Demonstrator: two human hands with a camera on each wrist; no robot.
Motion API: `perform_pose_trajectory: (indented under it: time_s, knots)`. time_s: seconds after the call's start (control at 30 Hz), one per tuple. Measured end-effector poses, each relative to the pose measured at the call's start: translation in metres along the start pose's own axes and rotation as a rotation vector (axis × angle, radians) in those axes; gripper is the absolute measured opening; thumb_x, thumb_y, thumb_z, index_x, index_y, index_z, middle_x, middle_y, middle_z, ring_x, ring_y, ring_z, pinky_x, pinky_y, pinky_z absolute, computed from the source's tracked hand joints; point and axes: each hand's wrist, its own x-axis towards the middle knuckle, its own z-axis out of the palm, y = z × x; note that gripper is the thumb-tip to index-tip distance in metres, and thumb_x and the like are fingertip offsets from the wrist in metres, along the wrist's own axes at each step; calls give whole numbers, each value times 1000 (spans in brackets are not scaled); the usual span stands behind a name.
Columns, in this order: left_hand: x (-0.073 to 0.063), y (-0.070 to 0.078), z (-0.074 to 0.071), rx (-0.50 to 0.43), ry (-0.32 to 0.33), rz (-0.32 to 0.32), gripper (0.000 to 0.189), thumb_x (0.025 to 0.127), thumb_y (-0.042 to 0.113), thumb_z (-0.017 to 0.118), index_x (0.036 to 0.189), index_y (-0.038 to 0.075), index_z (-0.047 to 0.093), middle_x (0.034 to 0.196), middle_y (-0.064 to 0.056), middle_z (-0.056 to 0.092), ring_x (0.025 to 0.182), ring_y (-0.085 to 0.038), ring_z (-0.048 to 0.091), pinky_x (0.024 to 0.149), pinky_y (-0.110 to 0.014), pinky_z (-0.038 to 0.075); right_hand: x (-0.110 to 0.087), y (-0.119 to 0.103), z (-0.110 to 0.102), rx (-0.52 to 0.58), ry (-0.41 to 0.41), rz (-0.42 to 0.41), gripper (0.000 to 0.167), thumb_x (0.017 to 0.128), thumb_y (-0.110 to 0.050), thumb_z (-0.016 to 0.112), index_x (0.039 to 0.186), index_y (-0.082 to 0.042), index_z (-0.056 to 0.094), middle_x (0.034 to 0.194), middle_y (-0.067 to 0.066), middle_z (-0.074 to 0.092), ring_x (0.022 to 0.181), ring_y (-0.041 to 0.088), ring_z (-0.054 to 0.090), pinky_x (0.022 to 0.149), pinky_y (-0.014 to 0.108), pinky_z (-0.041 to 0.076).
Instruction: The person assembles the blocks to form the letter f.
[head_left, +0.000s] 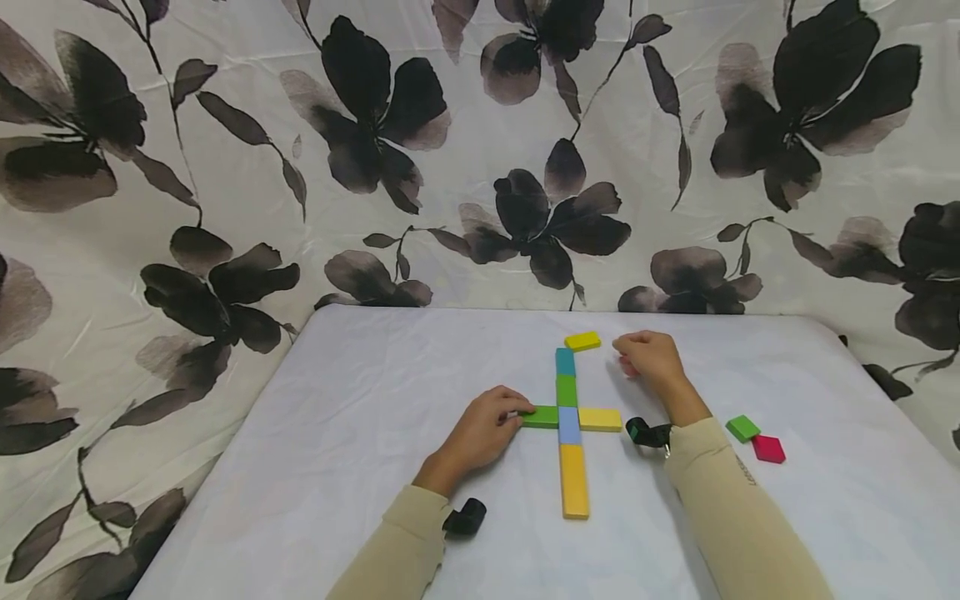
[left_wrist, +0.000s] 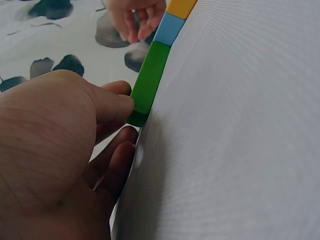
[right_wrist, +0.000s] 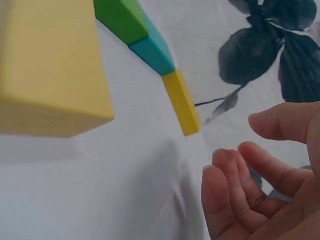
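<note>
Flat coloured blocks lie in a cross on the white cloth. My left hand (head_left: 489,429) pinches the outer end of the long green block (left_wrist: 150,75), the cross's left arm, with thumb and forefinger. Its inner end meets the light blue block (head_left: 569,426) at the centre. My right hand (head_left: 651,360) hovers right of the upper yellow block (head_left: 582,341), fingers loosely bent and holding nothing. That yellow block lies slightly tilted beside the top of the teal block (head_left: 566,362). A short green block (head_left: 566,390) sits under the teal one.
A pale yellow block (head_left: 600,420) forms the cross's right arm, and a long orange-yellow block (head_left: 574,482) runs down from the centre. Off to the right lie a loose green block (head_left: 742,428) and a red block (head_left: 768,448). Floral cloth (head_left: 457,125) hangs behind the table.
</note>
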Motion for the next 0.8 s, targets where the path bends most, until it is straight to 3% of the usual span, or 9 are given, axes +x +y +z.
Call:
perform_pose_trajectory:
  time_s: [0.33, 0.53, 0.8]
  knots:
    - [-3, 0, -3, -6, 15, 13, 25, 97, 6, 65, 118, 15, 75, 120, 4, 62, 110, -15, 57, 93, -35, 49, -30, 13, -17, 2, -20, -33, 46, 100, -36, 60, 133, -4, 61, 126, 16, 62, 106, 25, 61, 82, 28, 56]
    - [-2, 0, -1, -12, 14, 2, 25, 97, 7, 65, 119, 15, 75, 121, 4, 62, 112, -15, 57, 95, -36, 49, -42, 20, -29, -4, -34, -54, 49, 102, -38, 58, 137, -5, 57, 130, 16, 59, 113, 29, 60, 90, 34, 55]
    - [0, -1, 1, -20, 16, -3, 26, 97, 8, 66, 120, 16, 74, 122, 4, 62, 109, -14, 57, 93, -34, 49, -55, 37, -51, -34, -13, -115, 52, 102, -42, 56, 138, -4, 56, 130, 18, 60, 112, 30, 62, 85, 30, 56]
